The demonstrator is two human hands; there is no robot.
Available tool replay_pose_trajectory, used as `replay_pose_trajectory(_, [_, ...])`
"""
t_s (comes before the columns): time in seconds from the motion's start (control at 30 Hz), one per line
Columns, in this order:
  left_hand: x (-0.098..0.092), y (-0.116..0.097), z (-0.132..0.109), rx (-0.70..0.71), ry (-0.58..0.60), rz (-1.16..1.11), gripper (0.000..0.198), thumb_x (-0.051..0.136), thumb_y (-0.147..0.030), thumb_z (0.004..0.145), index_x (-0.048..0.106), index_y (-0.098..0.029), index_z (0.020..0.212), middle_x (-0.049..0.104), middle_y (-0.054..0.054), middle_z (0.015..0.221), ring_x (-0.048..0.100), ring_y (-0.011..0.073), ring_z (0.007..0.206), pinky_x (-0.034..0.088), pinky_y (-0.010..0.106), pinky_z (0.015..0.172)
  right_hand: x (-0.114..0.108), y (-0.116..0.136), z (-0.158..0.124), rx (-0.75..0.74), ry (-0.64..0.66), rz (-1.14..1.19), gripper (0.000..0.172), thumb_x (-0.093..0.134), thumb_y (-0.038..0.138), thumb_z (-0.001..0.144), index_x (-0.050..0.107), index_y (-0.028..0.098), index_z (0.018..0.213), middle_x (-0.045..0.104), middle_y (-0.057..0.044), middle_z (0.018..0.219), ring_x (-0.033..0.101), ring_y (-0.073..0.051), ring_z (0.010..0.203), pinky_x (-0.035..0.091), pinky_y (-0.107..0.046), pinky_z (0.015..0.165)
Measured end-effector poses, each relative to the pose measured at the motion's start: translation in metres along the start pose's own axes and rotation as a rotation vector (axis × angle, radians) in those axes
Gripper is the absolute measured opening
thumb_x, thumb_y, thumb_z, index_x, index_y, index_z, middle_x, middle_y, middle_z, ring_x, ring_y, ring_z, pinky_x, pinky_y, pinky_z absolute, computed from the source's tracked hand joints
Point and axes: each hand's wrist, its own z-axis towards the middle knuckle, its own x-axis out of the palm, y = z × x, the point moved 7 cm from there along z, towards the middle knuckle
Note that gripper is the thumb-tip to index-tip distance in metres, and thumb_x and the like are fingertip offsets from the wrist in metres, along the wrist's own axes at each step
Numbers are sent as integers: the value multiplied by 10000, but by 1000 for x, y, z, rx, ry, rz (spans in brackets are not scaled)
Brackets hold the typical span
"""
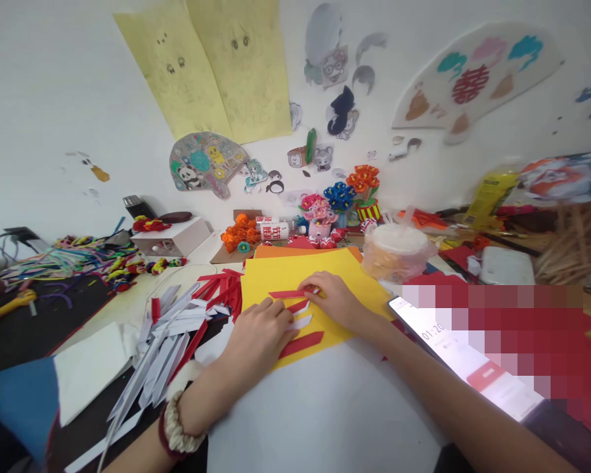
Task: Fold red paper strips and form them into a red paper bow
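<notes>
On a yellow sheet of paper, several red and white folded paper strips lie in a slanted row. My right hand has its fingertips pinched at the right end of the topmost red paper strip. My left hand rests on the sheet, fingers curled over the left ends of the strips; its fingertips are partly hidden, so what they grip cannot be made out. Below the hands a red strip and a white strip lie on the yellow paper.
White paper strips and red strips are heaped at left. A lit phone lies at right. Behind stand a plastic-wrapped tub, small flower pots and a white box. White paper lies in front.
</notes>
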Motion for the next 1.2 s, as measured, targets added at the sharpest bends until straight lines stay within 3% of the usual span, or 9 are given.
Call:
replay_pose_trajectory(0.27, [4, 1, 2, -18, -1, -7, 153, 521, -273, 886, 652, -199, 858, 659, 52, 902, 584, 207, 841, 423, 317, 678, 1, 0, 1, 10, 11, -11, 143, 575, 111, 843, 670, 200, 904, 689, -41, 918, 592, -193, 910, 428, -329, 814])
replay_pose_trajectory(0.63, [-21, 23, 15, -175, -69, -42, 200, 536, -339, 881, 678, -199, 893, 669, 49, 884, 577, 189, 829, 393, 288, 674, 1, 0, 0, 1, 23, -3, 153, 573, 104, 845, 672, 210, 894, 682, -36, 917, 586, -188, 910, 422, -325, 813])
replay_pose_trajectory(0.97, [-5, 27, 22, -182, 17, -120, 180, 556, -347, 855, 674, -212, 838, 659, 39, 876, 581, 198, 836, 378, 285, 665, 1, 0, 2, 5, 22, -12, 126, 585, 130, 850, 678, 198, 900, 692, -41, 912, 590, -190, 899, 427, -328, 799])
replay_pose_trajectory(1.2, [-14, 28, 18, -179, -44, -124, 223, 562, -391, 861, 673, -200, 892, 664, 45, 924, 588, 203, 856, 393, 309, 704, 1, -2, 1, 2, 18, -14, 158, 557, 107, 858, 676, 195, 915, 693, -40, 922, 588, -188, 907, 424, -319, 803])
